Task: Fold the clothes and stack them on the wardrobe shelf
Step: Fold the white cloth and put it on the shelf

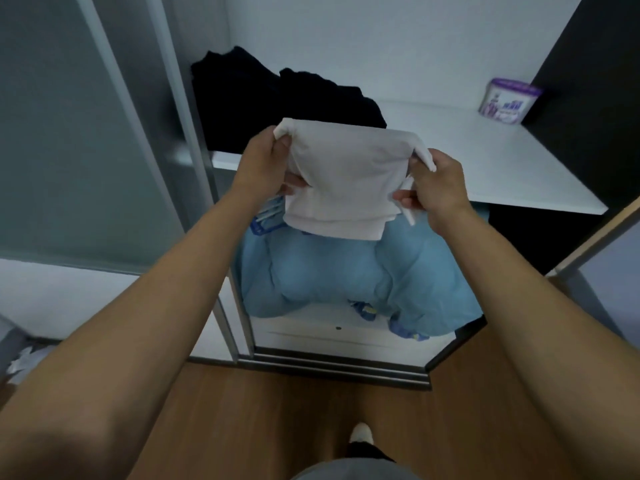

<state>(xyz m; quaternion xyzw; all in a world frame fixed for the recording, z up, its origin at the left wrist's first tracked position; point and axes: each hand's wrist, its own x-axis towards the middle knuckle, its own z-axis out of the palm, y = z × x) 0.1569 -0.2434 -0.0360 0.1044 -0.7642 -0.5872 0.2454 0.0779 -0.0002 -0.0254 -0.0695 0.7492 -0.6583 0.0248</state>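
A folded white garment [346,178] hangs in the air in front of the white wardrobe shelf [485,168]. My left hand [266,164] grips its left edge, thumb on top. Its right edge is pinched by my right hand [436,183]. A heap of black clothes [277,102] lies on the shelf's left part, just behind the white garment. The white garment's lower edge hangs below the shelf's front edge.
A purple-lidded tub [509,100] stands at the shelf's back right. Below the shelf, a light blue bundle [346,275] lies on a white drawer unit [332,332]. A sliding door frame [194,133] rises at left. Dark panel [595,81] at right. Wooden floor [277,410] underfoot.
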